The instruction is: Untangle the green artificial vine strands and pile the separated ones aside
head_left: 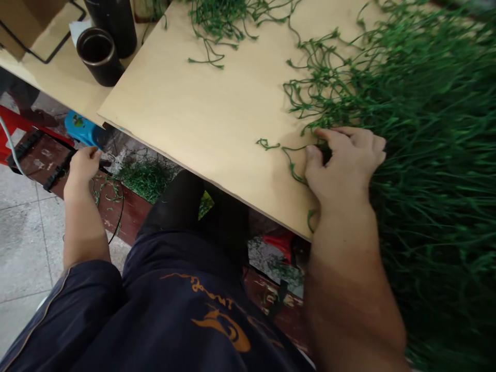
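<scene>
My right hand lies palm down at the left edge of a big heap of green plastic plant stems on the table. Its thumb and index finger are apart, with a gap between them. Thin loose stems curl on the tabletop beside the thumb. What lies under the palm is hidden. My left hand hangs low, off the table's edge, above a dark red box-like beam. Its fingers are curled together; anything held in them is too small or hidden to name.
A pale wooden tabletop bears another stem cluster at its far side. A dark cup and a black cylinder stand at the far left. Below are green cuttings, a blue plastic object and grey floor tiles.
</scene>
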{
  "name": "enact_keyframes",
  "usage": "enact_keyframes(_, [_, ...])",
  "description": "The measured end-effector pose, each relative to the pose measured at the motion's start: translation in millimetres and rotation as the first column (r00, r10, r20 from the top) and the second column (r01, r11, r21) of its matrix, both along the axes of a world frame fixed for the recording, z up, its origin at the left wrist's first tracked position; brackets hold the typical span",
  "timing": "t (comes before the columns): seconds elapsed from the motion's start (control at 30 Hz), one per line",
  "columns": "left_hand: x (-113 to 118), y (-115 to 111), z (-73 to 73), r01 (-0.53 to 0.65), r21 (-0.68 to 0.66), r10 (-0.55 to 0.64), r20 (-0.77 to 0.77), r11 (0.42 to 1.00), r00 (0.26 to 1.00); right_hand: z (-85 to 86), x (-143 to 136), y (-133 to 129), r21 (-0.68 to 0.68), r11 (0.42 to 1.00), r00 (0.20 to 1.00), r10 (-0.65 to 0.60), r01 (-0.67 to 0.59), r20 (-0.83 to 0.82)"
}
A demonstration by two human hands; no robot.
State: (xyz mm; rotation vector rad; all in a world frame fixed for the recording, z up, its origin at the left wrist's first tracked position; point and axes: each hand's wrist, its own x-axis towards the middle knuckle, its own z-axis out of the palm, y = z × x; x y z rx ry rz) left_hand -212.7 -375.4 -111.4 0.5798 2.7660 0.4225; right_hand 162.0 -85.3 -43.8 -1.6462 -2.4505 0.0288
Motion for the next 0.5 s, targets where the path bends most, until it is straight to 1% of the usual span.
enact_keyframes(0.07, [1.0,-0.8,6.4,-0.015,0.185,0.024,-0.049,0.983,0.998,0.6,-1.0,-0.5,-0.019,1.0,1.0,-0.002,0.002,0.014])
enact_keyframes(0.1, [3.0,0.4,11.8,-0.019,0.301,0.04,-0.063,0.953,0.997,0.6,-1.5,0.0,-0.022,1.0,1.0,0.0,0.0,0.017])
enact_keyframes(0.13, [6.1,3.1,19.2,-0.019,0.421,0.055,-0.073,0.907,0.996,0.4,-2.0,1.0,-0.021,1.0,1.0,-0.002,0.002,0.018])
enact_keyframes(0.17, [10.6,7.7,28.5,-0.007,0.541,0.065,-0.087,0.841,0.994,0.2,-2.4,2.2,-0.016,1.0,1.0,-0.006,0.007,0.02])
enact_keyframes(0.23, [24.0,23.9,51.9,0.053,0.743,0.069,-0.132,0.668,0.989,0.8,-3.6,4.7,0.0,1.0,0.999,-0.026,0.026,0.025])
enact_keyframes(0.3, [43.9,50.0,78.0,0.129,0.865,0.03,-0.164,0.485,0.986,4.0,-5.8,6.4,0.008,0.999,0.998,-0.04,0.04,0.048])
enact_keyframes(0.33, [56.1,66.9,90.2,0.148,0.9,-0.011,-0.158,0.41,0.987,6.7,-7.5,7.1,0.008,0.999,0.997,-0.037,0.037,0.062])
enact_keyframes(0.37, [69.3,86.3,101.1,0.174,0.92,-0.096,-0.149,0.352,0.984,9.9,-9.4,7.9,0.005,1.0,0.997,-0.027,0.027,0.077])
enact_keyframes(0.4, [83.4,108.2,110.3,0.209,0.923,-0.219,-0.142,0.324,0.965,13.3,-11.4,8.9,0.001,1.0,0.996,-0.012,0.012,0.09])
enact_keyframes(0.43, [97.8,132.3,117.5,0.244,0.916,-0.35,-0.126,0.317,0.928,16.8,-13.0,10.4,-0.006,1.0,0.995,0.008,-0.008,0.101])
enact_keyframes(0.47, [112.3,158.1,122.7,0.288,0.903,-0.484,-0.106,0.32,0.869,20.1,-13.9,12.2,-0.013,0.999,0.994,0.032,-0.031,0.109])
enact_keyframes(0.5, [126.4,184.8,125.8,0.34,0.885,-0.607,-0.086,0.318,0.79,22.9,-14.0,14.5,-0.02,0.998,0.992,0.06,-0.058,0.114])
